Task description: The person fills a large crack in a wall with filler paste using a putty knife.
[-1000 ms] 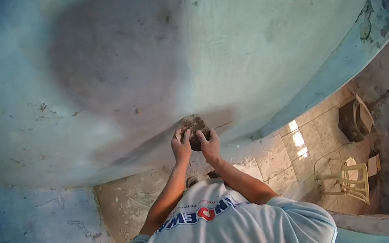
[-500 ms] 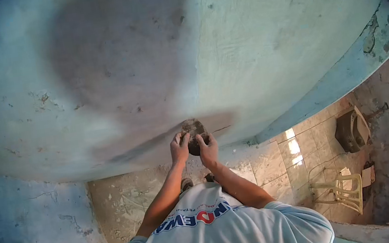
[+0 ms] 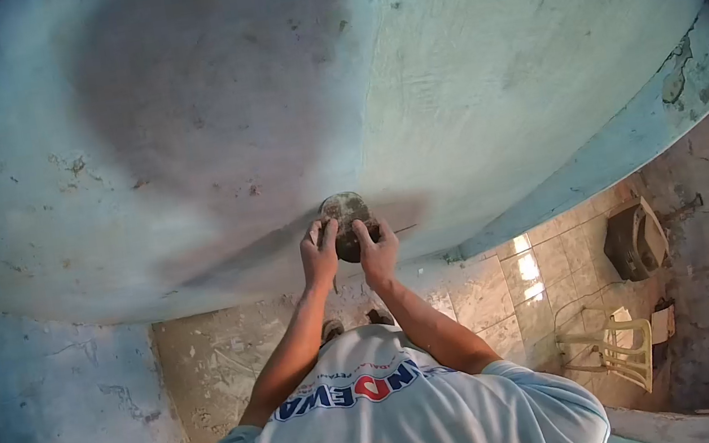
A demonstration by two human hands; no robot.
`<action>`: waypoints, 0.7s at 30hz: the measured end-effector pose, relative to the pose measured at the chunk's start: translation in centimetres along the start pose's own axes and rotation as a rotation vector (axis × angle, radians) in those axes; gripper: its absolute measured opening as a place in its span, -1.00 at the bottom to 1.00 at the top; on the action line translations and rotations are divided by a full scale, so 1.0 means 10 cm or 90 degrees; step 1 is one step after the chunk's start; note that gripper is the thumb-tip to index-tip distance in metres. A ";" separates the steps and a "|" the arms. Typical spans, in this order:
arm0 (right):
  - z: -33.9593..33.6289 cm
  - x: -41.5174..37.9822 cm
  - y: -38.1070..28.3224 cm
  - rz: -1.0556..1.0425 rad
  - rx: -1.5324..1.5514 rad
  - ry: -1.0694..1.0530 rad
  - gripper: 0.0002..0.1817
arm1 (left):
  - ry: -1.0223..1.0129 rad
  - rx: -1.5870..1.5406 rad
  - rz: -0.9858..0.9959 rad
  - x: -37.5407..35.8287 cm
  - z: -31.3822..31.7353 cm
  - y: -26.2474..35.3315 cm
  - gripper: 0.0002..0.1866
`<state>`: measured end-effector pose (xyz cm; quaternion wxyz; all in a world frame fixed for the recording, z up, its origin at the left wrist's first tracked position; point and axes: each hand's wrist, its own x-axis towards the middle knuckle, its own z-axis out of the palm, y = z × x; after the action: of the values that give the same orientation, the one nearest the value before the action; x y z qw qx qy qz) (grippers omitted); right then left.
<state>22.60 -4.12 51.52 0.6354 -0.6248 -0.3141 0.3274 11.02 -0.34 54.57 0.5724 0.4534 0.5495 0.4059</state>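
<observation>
round dark fitting (image 3: 346,223), pressed against the pale ceiling (image 3: 487,67), pinched by left hand (image 3: 320,258) and right hand (image 3: 376,255): a loosened grip risks it dropping.

This was a bare room under repair, a home by the look of it. Above the fingers (image 3: 320,231) spread a patchy blue-green plastered wall (image 3: 484,49). Below them lay a dusty tiled floor (image 3: 230,366), and off to their right stood a plastic chair (image 3: 613,348) against cracked plaster (image 3: 687,75).
</observation>
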 end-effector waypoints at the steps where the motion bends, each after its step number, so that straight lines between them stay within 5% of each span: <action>1: 0.04 0.04 0.04 -0.023 0.034 -0.004 -0.71 | -0.028 0.009 -0.008 0.00 -0.05 0.13 -0.29; 2: 0.08 0.05 0.13 0.003 0.079 0.015 -0.71 | -0.001 0.003 0.022 0.27 -0.02 -0.53 -0.30; 6: 0.08 -0.10 0.34 0.060 0.132 0.036 -0.71 | 0.078 0.078 0.033 0.14 0.04 -0.64 -0.34; 9: 0.06 -0.10 0.06 0.030 0.000 0.008 -0.74 | -0.023 0.019 0.059 0.10 -0.13 -0.09 -0.37; 10: 0.07 -0.10 0.17 0.019 0.006 0.016 -0.74 | 0.072 0.040 0.099 0.09 -0.07 -0.19 -0.45; 13: 0.11 -0.08 0.61 0.044 0.077 0.042 -0.73 | 0.056 0.039 0.027 0.08 -0.05 -0.56 -0.49; 15: 0.11 -0.03 0.72 0.040 0.050 0.071 -0.72 | 0.097 0.044 0.094 0.14 0.01 -0.60 -0.54; 18: 0.06 0.06 0.46 0.083 0.045 -0.002 -0.36 | 0.029 0.040 0.103 0.02 -0.11 -0.06 -0.57; 21: 0.07 -0.08 0.67 0.095 0.073 0.030 -0.38 | 0.077 0.082 0.054 0.03 -0.05 -0.46 -0.57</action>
<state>21.40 -4.37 44.89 0.6513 -0.6166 -0.2321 0.3764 10.39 -1.22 50.04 0.4903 0.4870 0.5884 0.4198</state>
